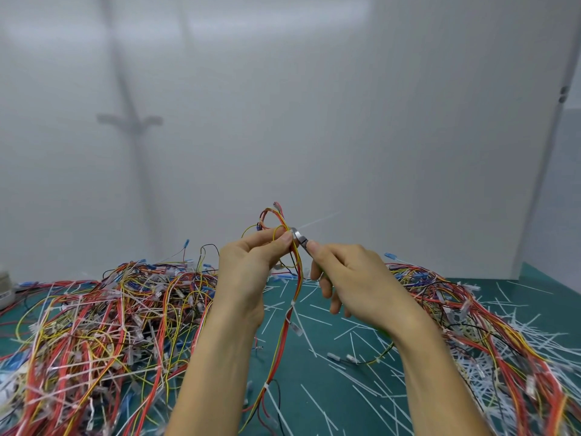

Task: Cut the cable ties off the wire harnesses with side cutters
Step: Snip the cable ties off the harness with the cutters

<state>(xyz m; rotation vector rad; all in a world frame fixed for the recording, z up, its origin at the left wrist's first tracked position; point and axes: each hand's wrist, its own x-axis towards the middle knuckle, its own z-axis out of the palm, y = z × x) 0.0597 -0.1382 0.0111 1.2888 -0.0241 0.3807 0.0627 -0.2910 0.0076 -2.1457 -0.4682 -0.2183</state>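
The left hand [248, 265] pinches a wire harness [287, 322] up in the air, and its long wires hang down toward 6 o'clock onto the green mat [314, 388]. The right hand [349, 278] curls its fingers round the side cutters [298, 236], whose shiny tip touches the wires right by the left fingertips. A thin white cable tie [317, 221] sticks out toward 2 o'clock.

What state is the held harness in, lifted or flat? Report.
Lifted: left hand grips the harness above the mat; its tail trails down.
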